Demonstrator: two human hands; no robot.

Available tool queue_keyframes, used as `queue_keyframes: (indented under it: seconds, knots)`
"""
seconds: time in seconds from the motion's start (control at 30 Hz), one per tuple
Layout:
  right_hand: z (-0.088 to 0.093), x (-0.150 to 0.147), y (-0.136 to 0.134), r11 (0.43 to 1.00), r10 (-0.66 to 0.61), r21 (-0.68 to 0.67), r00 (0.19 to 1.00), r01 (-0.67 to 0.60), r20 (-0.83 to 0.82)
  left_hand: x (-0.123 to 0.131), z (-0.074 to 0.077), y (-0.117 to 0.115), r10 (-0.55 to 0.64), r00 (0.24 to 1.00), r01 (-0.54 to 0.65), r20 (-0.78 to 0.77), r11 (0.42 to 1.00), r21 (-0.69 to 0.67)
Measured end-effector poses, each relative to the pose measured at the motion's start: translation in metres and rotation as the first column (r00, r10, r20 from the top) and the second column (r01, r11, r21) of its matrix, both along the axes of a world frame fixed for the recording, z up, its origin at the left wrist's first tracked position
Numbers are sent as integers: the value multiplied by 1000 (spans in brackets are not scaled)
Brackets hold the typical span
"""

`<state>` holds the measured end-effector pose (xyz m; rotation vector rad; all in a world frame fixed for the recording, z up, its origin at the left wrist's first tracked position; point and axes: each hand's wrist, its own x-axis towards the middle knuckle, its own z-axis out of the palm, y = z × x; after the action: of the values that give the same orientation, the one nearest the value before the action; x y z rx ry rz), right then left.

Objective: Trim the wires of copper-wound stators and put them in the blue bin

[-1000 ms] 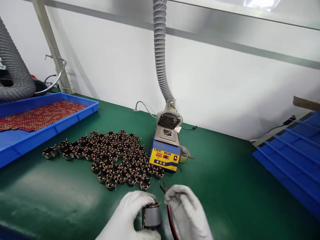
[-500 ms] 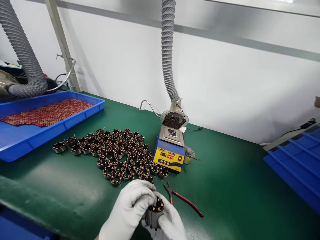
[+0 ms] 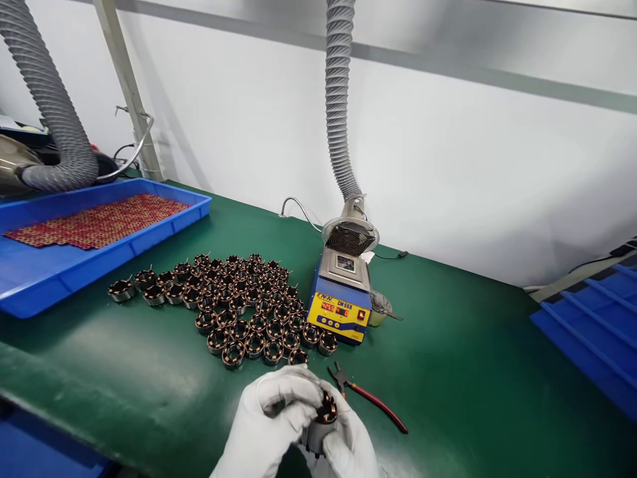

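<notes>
Gripping stator [image 3: 324, 419] above near bench [image 3: 462, 378] edge with left hand [image 3: 271, 421] closed over it, right hand [image 3: 351, 446] cupped beneath; likely dense, stiff, windings fragile, so best held by steel rim.

Open tabletop [image 3: 472, 372] is lying to the right of the hands and is running unobstructed to the far wall. The pliers [image 3: 371, 397] are lying just right of the right hand [image 3: 348, 445], blocking a low sweep in that direction. The left hand [image 3: 271, 421] is sharing the held stator [image 3: 323, 421] with it at the near edge. The cluster of stators [image 3: 239, 305] is filling the middle ground just beyond. The solder pot [image 3: 343, 292] is standing at the cluster's right edge, and the fume hose [image 3: 341, 119] is hanging down onto it, barring overhead passage. A bare strip is running along the near left, between the cluster and the blue tray [image 3: 99, 262]. Stacked blue trays [image 3: 592, 332] are closing off the far right.
</notes>
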<state>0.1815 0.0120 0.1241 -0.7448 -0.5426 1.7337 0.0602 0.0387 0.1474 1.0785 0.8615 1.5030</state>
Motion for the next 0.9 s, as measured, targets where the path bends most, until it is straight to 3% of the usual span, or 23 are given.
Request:
queue_keyframes:
  seconds: [0.1,0.13,0.17,0.23,0.3,0.47,0.53,0.6,0.63,0.7,0.77,0.8,0.83,0.9]
  knots:
    - [-2,8,-1,1000,13,-28,1000,-13,-2,-12,7,3,308,943,-285,128,943,-169]
    - [-3,10,-1,999,17,-38,1000,-17,-2,-15,10,4,345,933,-318,101,923,-218]
    - [-4,11,-1,999,15,-42,1000,-15,-3,-16,11,5,305,951,-287,42,928,-238]
    - [-3,11,-1,999,14,-36,1000,-14,-3,-13,12,6,23,991,-54,-135,971,-235]
    - [-2,7,0,1000,13,-15,1000,-14,-8,-6,8,6,-201,953,160,-225,969,-187]
    - [-3,-1,1,999,-5,32,999,6,-33,-1,-7,3,-144,978,147,-154,989,13]
    - [-5,1,1,1000,3,26,999,-2,-42,-6,-6,2,-53,998,53,-30,999,-14]
    - [-7,3,0,1000,10,10,999,-9,-48,-11,-1,2,123,988,-111,90,986,-127]
    - [-8,4,1,1000,7,4,999,-7,-46,-12,2,3,158,985,-142,76,973,-181]
    - [-7,5,1,1000,-7,-3,1000,7,-25,-12,7,4,25,995,-44,-96,980,-193]
    - [-5,4,2,1000,-10,-2,1000,10,-8,-10,9,5,-165,932,142,-321,985,-95]
    - [-3,4,2,1000,0,-3,1000,0,-13,-9,9,5,-177,901,189,-396,982,-9]
    - [-1,5,1,1000,19,-8,999,-19,-29,-9,7,5,-136,886,195,-444,977,89]
    - [4,7,0,996,75,-34,994,-78,-83,-12,5,5,22,886,92,-464,971,222]
